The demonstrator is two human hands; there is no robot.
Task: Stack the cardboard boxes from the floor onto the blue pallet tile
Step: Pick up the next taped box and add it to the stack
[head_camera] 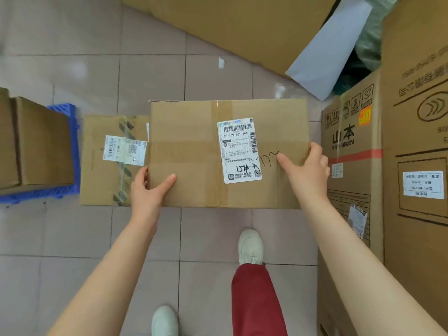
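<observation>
Both hands clamped on the taped cardboard box (218, 154): left hand (148, 187) on its near-left edge, right hand (305, 166) on its right edge, thumbs on top. Second box (109, 161) on floor just left of left hand; blue pallet tile (70, 151) further left, already carrying boxes (36, 144).

Matt brown cardboard box (194, 154) w/ glossy tape, paper label (scribbled); glossy floor tiles (84, 76); blue plastic pallet (70, 151).
</observation>
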